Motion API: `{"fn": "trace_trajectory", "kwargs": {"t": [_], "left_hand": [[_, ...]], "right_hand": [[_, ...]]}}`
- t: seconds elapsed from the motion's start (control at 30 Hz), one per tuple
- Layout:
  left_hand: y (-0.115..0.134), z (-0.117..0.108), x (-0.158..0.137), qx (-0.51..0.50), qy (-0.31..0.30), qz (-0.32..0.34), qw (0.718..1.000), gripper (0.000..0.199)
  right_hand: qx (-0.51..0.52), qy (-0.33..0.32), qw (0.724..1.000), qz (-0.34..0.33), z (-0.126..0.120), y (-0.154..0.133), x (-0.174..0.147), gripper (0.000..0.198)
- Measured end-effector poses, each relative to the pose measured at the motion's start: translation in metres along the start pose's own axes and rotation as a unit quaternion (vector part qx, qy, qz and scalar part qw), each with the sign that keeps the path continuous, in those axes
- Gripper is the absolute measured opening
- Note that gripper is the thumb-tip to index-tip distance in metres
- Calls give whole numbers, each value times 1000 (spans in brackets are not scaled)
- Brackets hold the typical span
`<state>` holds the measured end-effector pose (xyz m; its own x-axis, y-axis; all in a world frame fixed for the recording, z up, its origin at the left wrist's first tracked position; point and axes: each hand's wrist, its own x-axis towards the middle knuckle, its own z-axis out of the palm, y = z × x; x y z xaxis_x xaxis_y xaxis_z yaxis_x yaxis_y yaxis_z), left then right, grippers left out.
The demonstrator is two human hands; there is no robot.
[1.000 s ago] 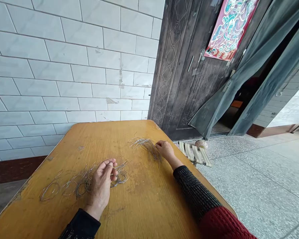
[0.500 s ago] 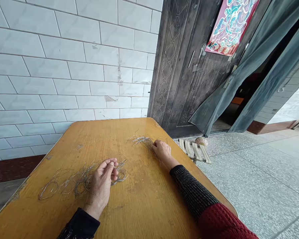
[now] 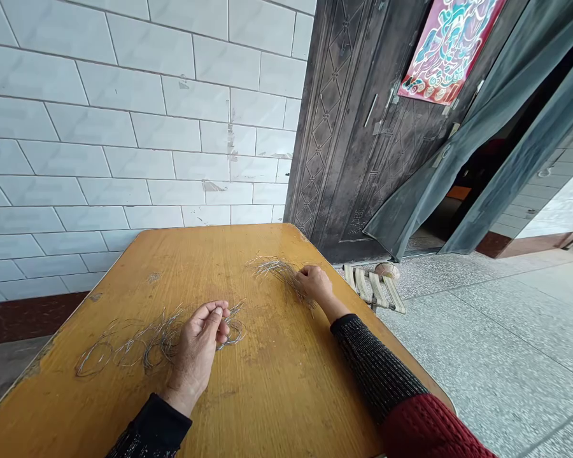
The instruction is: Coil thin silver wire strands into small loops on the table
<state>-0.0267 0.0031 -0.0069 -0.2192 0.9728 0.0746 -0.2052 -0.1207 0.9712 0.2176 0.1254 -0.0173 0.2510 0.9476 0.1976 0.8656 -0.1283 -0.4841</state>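
Some looped wires (image 3: pixel 155 353) lie at nine o'clock on the worktop (image 3: pixel 262 397) by the pinched left hand (image 3: pixel 197 348), apart from the right hand (image 3: pixel 316 284), grip unclear, at one o'clock's loose wire bundle (image 3: pixel 277 270), where drawing strands singly should limit snagging.

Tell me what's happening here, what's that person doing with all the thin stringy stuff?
Someone is handling thin, wiry strands at a wooden table. The right hand is at the near end of a loose bunch on the right side. The left hand is in a pinch-like shape beside curly loops, which lie on the tabletop on both sides of it. I can't tell whether it holds a strand.
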Motion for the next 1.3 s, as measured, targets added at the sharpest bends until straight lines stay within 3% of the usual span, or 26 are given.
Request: {"fn": "trace_trajectory", "kwargs": {"t": [0.43, 0.77, 0.97, 1.3], "left_hand": [[7, 4, -6, 5, -6, -8, 1000, 24], [6, 4, -6, 8, -13, -14, 1000, 22], [6, 4, -6, 6, -17, -16, 1000, 19], [6, 4, -6, 26, -29, -19, 999, 22]], "right_hand": [[151, 40, 986, -54, -9, 10, 2, 33], [150, 35, 983, -99, -17, 6, -10, 25], [151, 55, 982, -102, -21, 7, -15, 30], [131, 31, 986, -95, -34, 12, -20, 21]]}}
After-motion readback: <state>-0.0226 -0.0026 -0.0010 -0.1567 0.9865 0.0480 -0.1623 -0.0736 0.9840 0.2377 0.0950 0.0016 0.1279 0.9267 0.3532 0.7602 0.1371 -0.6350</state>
